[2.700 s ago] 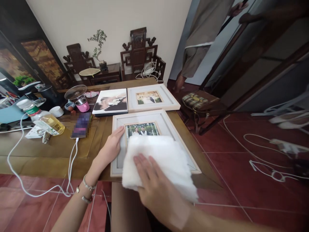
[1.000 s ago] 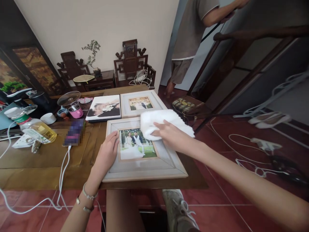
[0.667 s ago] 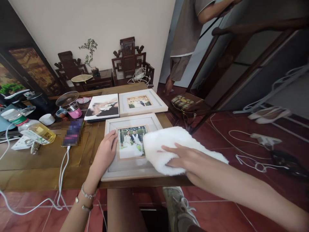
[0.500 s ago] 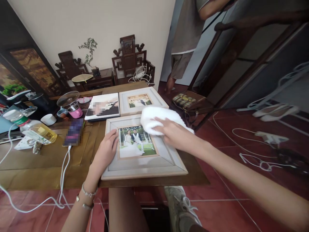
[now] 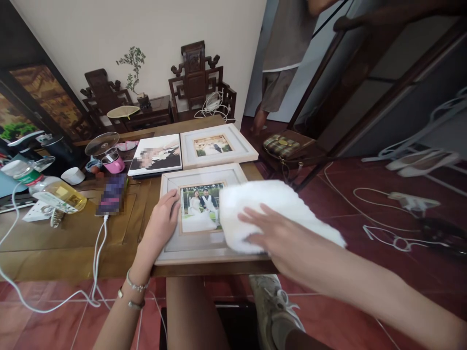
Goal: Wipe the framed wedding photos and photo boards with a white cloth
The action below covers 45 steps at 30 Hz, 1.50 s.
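Note:
A pale picture frame (image 5: 204,253) with a couple's outdoor photo lies flat at the table's front edge. My left hand (image 5: 163,216) grips its left border, fingers curled over onto the frame's face. On the frame's right side, a fluffy white cloth (image 5: 270,197) covers the right border and a strip of the photo. My right hand (image 5: 270,231), slightly blurred, is on top of the cloth with fingers bent into it. The cloth's far end hangs past the frame's right edge.
Behind lie a second picture frame (image 5: 237,154) and a photo album (image 5: 156,151). Leftward on the table (image 5: 120,253) are a phone (image 5: 111,194) with a white cable, a bottle (image 5: 65,197) and a pink cup (image 5: 115,163). A person (image 5: 282,53) stands beyond, near a plaid bag (image 5: 280,146).
My right hand and the white cloth have moved down the frame toward me and to the right. My left hand stays on the frame's left border. The view has shifted slightly.

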{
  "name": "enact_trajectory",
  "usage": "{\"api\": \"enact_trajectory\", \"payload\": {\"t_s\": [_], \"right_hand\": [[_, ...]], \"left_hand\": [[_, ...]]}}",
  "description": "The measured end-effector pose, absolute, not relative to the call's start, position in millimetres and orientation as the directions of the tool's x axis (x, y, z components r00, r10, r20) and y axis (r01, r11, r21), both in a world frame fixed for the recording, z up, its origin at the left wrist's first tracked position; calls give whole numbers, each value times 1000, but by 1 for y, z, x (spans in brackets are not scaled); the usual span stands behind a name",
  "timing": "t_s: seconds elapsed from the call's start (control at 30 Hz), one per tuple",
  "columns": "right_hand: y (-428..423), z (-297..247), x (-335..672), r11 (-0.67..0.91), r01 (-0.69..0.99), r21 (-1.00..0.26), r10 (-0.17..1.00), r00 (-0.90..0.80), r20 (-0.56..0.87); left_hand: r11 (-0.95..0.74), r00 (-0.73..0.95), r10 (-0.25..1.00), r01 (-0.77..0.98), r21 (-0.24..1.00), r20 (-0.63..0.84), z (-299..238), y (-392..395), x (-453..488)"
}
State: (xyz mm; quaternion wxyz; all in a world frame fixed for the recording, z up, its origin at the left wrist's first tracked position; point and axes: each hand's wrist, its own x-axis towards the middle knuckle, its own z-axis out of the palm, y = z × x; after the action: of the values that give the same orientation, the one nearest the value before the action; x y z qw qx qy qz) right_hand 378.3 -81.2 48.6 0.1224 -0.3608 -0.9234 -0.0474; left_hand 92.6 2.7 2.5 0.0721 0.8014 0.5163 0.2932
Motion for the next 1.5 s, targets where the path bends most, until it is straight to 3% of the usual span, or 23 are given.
{"api": "enact_trajectory", "payload": {"t_s": [0.13, 0.27, 0.4, 0.53, 0.7, 0.9, 1.07, 1.2, 1.3, 1.5], "right_hand": [[-122, 62, 370, 781, 617, -92, 616, -739, 274], [-99, 58, 359, 713, 680, -172, 701, -691, 175], [-34, 50, 356, 662, 748, -55, 748, -653, 121], [29, 50, 351, 629, 776, 50, 758, -626, 186], [47, 39, 339, 644, 756, 121, 740, -655, 150], [-38, 45, 348, 716, 698, -24, 698, -714, 55], [-117, 57, 348, 773, 606, -186, 626, -777, 68], [-116, 51, 335, 721, 629, -289, 672, -737, 71], [-75, 43, 332, 676, 702, -224, 730, -679, 75], [34, 35, 342, 563, 826, 20, 809, -556, 192]], "left_hand": [[-460, 311, 869, 793, 399, 385, 2, 2, 92], [-467, 325, 866, 797, 382, 380, 3, 2, 91], [-476, 337, 862, 795, 377, 378, 3, 1, 91], [-478, 328, 859, 792, 381, 394, 0, 2, 90], [-477, 315, 857, 783, 399, 407, -2, 2, 89], [-432, 307, 890, 802, 412, 336, 1, 0, 91], [-404, 299, 907, 815, 414, 296, 2, -2, 92], [-422, 323, 899, 818, 392, 295, 0, -1, 91], [-446, 353, 888, 815, 370, 293, 1, 0, 90], [-423, 346, 902, 829, 365, 259, 3, -2, 89]]}}
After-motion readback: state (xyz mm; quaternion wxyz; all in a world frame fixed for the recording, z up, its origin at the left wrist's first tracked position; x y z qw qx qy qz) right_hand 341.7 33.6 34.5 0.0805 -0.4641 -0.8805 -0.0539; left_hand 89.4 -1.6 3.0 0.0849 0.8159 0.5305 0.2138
